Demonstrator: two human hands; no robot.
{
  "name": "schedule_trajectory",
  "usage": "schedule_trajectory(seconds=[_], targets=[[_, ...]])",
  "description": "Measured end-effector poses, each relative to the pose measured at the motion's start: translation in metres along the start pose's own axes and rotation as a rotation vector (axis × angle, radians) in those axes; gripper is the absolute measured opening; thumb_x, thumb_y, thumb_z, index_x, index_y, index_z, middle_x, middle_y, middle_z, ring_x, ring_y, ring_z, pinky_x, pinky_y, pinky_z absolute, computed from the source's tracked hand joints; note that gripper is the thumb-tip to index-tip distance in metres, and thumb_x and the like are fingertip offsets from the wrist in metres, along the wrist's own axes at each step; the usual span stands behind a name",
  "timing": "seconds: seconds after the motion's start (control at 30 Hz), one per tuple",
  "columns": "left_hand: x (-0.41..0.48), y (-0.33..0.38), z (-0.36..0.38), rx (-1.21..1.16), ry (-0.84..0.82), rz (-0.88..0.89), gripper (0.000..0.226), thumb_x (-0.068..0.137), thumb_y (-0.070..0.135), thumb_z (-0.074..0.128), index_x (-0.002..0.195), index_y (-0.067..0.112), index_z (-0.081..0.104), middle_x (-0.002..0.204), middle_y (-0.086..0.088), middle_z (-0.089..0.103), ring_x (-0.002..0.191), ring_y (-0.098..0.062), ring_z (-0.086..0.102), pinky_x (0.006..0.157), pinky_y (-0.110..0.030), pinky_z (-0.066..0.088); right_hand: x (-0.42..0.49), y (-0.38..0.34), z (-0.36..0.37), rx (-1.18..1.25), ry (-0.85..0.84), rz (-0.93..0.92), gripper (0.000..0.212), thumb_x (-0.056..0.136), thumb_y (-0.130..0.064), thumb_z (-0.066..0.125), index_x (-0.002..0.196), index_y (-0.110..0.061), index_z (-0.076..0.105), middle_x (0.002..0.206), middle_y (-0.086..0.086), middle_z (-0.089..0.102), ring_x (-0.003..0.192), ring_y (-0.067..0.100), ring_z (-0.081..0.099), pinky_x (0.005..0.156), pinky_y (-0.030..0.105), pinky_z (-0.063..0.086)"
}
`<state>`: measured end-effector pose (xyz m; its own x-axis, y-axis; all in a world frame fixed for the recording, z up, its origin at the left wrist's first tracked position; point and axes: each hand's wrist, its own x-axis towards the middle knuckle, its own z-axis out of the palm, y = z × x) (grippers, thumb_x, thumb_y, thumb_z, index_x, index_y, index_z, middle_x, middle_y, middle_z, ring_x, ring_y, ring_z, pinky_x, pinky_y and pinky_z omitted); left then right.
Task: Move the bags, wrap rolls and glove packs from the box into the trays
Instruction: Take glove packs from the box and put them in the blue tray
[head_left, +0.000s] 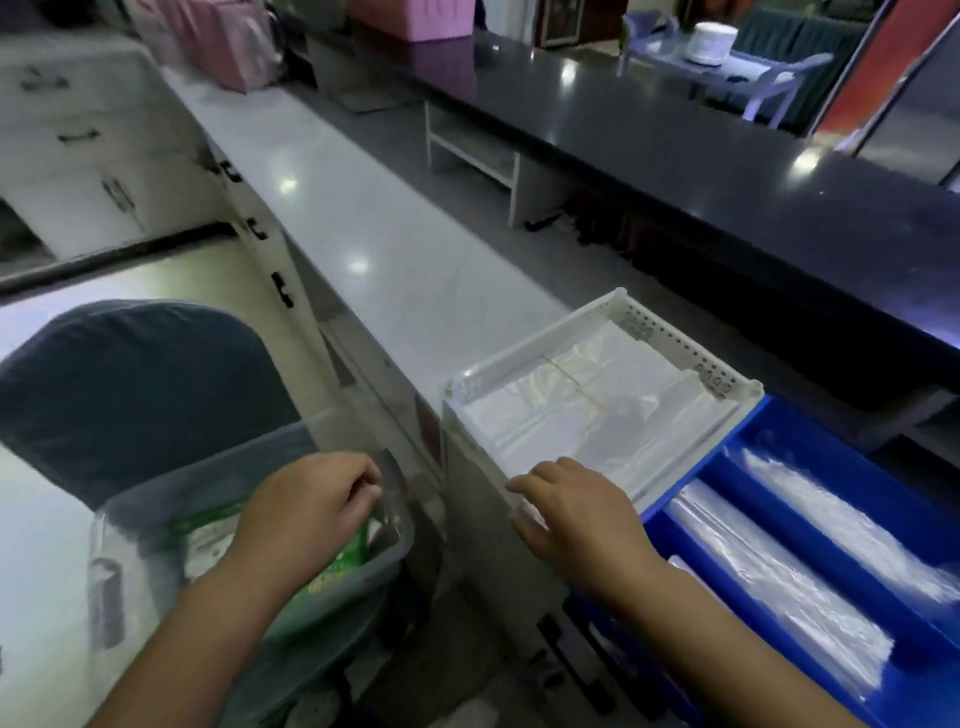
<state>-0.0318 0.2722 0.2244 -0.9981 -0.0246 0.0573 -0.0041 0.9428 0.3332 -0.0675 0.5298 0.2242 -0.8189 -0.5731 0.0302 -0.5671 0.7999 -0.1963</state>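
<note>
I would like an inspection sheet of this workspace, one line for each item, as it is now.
Surface: white counter, glossy.
Job's things: clear bags in white tray; wrap rolls in blue tray; green packs in clear box.
Clutter: pink items at far end.
Hands: left hand over box, right hand at white tray's near corner; grips unclear.
Cables: nothing seen.
Surroundings: dark counter, covered chair.

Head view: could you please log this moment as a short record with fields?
left hand: fingers curled over the clear box; grasp unclear
clear box contents: green-and-white packs
right hand: grips the white tray at its near corner
white tray contents: banded clear bags
blue tray: wrap rolls in its compartments
</note>
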Motion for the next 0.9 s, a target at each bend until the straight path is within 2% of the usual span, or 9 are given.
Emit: schedule_trajectory(seconds=[0.1, 0.2, 0.33, 0.53, 0.63, 0.77, 0.9], targets=[[-0.001, -0.047, -0.008, -0.013, 0.004, -0.061, 0.004, 0.084, 0.034, 0.058, 0.085, 0.033, 0.062, 0.082, 0.011, 0.065, 0.081, -0.012, 0.058, 0.058, -0.030, 0.039, 0.024, -0.029, 0.007, -0.056, -0.023, -0.042, 0.032, 0.089, -0.041, 0.039, 0.104, -0.021, 0.060, 0.099, -0.002, 0.063, 0.091, 0.020, 0.055, 0.073, 0.036, 0.049], [0.002, -0.104, -0.019, -0.010, -0.003, -0.102, 0.007, 0.085, 0.032, 0.057, 0.088, 0.031, 0.063, 0.086, 0.009, 0.067, 0.085, -0.015, 0.059, 0.064, -0.031, 0.043, 0.056, -0.064, 0.018, -0.070, -0.021, -0.073, 0.028, 0.086, -0.039, 0.045, 0.097, -0.020, 0.063, 0.092, -0.002, 0.065, 0.085, 0.020, 0.058, 0.066, 0.031, 0.048], [0.006, -0.187, -0.034, 0.003, -0.011, -0.163, 0.010, 0.085, 0.031, 0.055, 0.092, 0.029, 0.063, 0.093, 0.007, 0.068, 0.089, -0.018, 0.061, 0.065, -0.031, 0.044, 0.107, -0.116, 0.046, -0.070, -0.091, -0.039, 0.029, 0.089, -0.041, 0.043, 0.106, -0.024, 0.059, 0.103, -0.005, 0.061, 0.096, 0.016, 0.055, 0.076, 0.032, 0.051], [-0.002, -0.304, -0.040, 0.019, -0.054, -0.260, 0.012, 0.084, 0.031, 0.056, 0.091, 0.026, 0.064, 0.094, 0.004, 0.069, 0.089, -0.020, 0.062, 0.061, -0.029, 0.038, 0.171, -0.182, 0.107, -0.069, -0.244, -0.046, 0.033, 0.090, -0.041, 0.042, 0.115, -0.024, 0.056, 0.108, -0.004, 0.060, 0.101, 0.016, 0.053, 0.079, 0.032, 0.049], [-0.010, -0.340, -0.040, -0.012, -0.095, -0.320, 0.015, 0.085, 0.030, 0.056, 0.095, 0.024, 0.065, 0.097, 0.002, 0.070, 0.089, -0.021, 0.063, 0.063, -0.029, 0.044, 0.189, -0.205, 0.129, -0.054, -0.330, -0.029, 0.034, 0.089, -0.038, 0.045, 0.117, -0.022, 0.056, 0.110, 0.000, 0.060, 0.104, 0.021, 0.054, 0.079, 0.036, 0.048], [-0.024, -0.370, -0.031, -0.066, -0.134, -0.392, 0.018, 0.086, 0.032, 0.054, 0.100, 0.028, 0.065, 0.098, 0.002, 0.070, 0.087, -0.021, 0.063, 0.064, -0.029, 0.047, 0.209, -0.218, 0.159, -0.003, -0.396, -0.023, 0.028, 0.086, -0.034, 0.052, 0.106, -0.017, 0.061, 0.102, 0.005, 0.062, 0.100, 0.026, 0.057, 0.071, 0.037, 0.046], [-0.039, -0.386, -0.014, -0.104, -0.173, -0.465, 0.017, 0.086, 0.031, 0.053, 0.098, 0.028, 0.065, 0.096, 0.003, 0.069, 0.087, -0.019, 0.062, 0.066, -0.030, 0.048, 0.232, -0.220, 0.202, 0.065, -0.498, 0.010, 0.030, 0.086, -0.036, 0.053, 0.111, -0.022, 0.062, 0.105, 0.002, 0.065, 0.100, 0.021, 0.059, 0.072, 0.032, 0.046]])
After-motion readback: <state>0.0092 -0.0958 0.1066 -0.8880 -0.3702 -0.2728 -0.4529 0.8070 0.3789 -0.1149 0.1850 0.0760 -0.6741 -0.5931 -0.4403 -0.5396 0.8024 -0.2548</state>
